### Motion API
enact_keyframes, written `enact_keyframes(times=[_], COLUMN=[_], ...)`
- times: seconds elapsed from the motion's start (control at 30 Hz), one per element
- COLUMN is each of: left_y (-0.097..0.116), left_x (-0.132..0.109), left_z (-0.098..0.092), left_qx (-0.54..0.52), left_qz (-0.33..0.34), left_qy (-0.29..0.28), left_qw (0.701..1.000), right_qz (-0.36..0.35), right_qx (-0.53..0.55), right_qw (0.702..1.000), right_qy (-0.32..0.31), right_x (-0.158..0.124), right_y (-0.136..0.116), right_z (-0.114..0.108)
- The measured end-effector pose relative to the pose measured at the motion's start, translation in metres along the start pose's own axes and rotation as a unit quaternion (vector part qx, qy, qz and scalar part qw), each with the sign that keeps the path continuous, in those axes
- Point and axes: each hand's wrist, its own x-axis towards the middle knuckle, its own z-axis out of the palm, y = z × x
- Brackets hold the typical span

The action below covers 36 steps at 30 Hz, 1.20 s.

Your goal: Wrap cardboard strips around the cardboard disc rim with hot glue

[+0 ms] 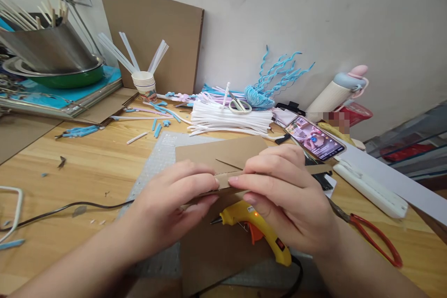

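Observation:
A strip of brown cardboard [224, 180] is pinched between both hands in the middle of the view. My left hand [174, 200] grips it from the left, fingers curled on top and thumb beneath. From the right, my right hand [282, 195] holds the same strip, its fingertips nearly meeting those of the left. Just below lies a yellow hot glue gun [256, 214] with an orange trigger and a lit orange light, nozzle pointing left. Cardboard pieces [206, 256] lie beneath the gun and hands, on a grey cutting mat [139, 198].
White pipe cleaners [230, 118] are piled at the back, with small scissors [240, 106] on them. Red-handled scissors [379, 237] rest at right, near a white power strip [370, 186] and a lit phone [314, 137]. A paper cup [144, 84] holds glue sticks.

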Motion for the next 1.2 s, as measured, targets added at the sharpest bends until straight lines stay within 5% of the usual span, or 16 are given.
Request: enact_keyframes(times=[1.2], left_y=[0.001], left_x=[0.0], left_z=[0.002], left_qx=[-0.019], left_qz=[-0.001], left_qy=[-0.003], left_qw=[1.0], right_qz=[0.008], right_qx=[0.083], right_qw=[0.997], right_qy=[-0.008], right_x=[-0.001], right_y=[0.007], right_z=[0.005])
